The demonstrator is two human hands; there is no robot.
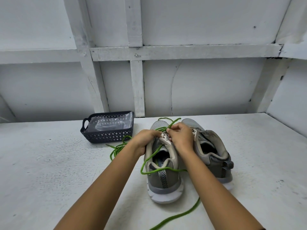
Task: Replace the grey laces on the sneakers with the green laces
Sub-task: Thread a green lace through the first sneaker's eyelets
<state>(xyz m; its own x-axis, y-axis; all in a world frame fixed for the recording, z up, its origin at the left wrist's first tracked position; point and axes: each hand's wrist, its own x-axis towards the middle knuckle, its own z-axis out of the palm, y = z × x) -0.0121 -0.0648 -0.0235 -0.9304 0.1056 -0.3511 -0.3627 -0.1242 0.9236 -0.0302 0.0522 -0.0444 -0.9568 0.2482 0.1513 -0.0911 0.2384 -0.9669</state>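
Lacing judged underway on left sneaker [163, 178], stood on table [49, 163]. Lace end best fed straight through eyelet, slack drawn evenly, twists avoided, sneaker kept pinned. Green lace [174, 122] pinched at top eyelets by right hand [181, 136]. Sneaker's tongue gripped by curled left hand [146, 138]. 2 forearms stretched forward, wrists dipped.

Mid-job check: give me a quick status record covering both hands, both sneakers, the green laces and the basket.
left hand: grips near sneaker beside its tongue
right hand: pinches green lace above the tongue
near sneaker: heel toward camera, lace ends trailing loose
other sneaker: to its right, no lace visible
lace bunch: green, on table by basket
basket: dark, clear plastic inside
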